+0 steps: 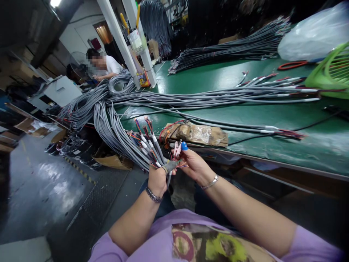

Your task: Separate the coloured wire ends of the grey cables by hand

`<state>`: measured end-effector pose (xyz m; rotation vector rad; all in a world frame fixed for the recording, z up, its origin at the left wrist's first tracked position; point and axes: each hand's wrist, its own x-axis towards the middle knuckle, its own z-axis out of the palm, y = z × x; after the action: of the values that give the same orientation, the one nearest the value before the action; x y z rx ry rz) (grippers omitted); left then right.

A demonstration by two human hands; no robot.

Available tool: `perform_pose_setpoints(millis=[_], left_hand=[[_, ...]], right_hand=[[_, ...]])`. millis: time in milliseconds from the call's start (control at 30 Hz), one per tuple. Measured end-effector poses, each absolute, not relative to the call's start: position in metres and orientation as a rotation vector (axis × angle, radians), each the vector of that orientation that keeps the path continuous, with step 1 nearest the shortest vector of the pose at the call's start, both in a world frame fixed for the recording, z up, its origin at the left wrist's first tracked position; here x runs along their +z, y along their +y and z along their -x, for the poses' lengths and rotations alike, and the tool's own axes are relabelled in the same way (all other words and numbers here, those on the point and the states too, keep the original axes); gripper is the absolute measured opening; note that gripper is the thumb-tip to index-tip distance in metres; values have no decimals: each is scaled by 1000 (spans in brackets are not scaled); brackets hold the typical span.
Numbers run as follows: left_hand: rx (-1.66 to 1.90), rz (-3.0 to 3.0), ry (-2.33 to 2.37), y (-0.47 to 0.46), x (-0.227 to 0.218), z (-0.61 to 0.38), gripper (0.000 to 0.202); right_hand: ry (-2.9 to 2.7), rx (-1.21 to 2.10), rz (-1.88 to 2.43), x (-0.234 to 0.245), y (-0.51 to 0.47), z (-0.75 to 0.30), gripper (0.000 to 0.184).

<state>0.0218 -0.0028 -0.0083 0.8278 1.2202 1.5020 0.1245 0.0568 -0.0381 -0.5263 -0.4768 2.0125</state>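
Observation:
My left hand (158, 179) is closed round a bunch of grey cables (147, 147) whose stripped ends fan upward, showing red, blue and orange inner wires. A taped finger presses on the bunch. My right hand (192, 163) is just to the right, pinching a small pink tool with a blue tip (180, 147) against the thin coloured wire ends near the left hand. Both wrists wear bracelets. The cable bunch runs back and left into a large grey cable bundle (106, 116) that drapes off the green table (300, 120).
A taped cardboard block (201, 134) lies at the table edge. More grey cable bundles (231, 47), a clear plastic bag (316, 34) and a green basket (332, 71) sit further back. Another person (105, 67) sits far left. Boxes and scraps litter the floor (81, 149).

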Motion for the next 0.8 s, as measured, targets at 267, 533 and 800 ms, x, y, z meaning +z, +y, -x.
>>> perform_pose_setpoints(millis=[267,533,800], left_hand=[[1479,-861,1230,-3,-10,-22,24],[1508,-862,1256,-16,-12,-15,22],[1539,-804,1232,-9,-12,-16,22]], right_hand=[[-448,2074,488,-34,53,-126,37],[-477,2083,563,-29,55,-134,28],[-638,1835,613,-37,51,-128,38]])
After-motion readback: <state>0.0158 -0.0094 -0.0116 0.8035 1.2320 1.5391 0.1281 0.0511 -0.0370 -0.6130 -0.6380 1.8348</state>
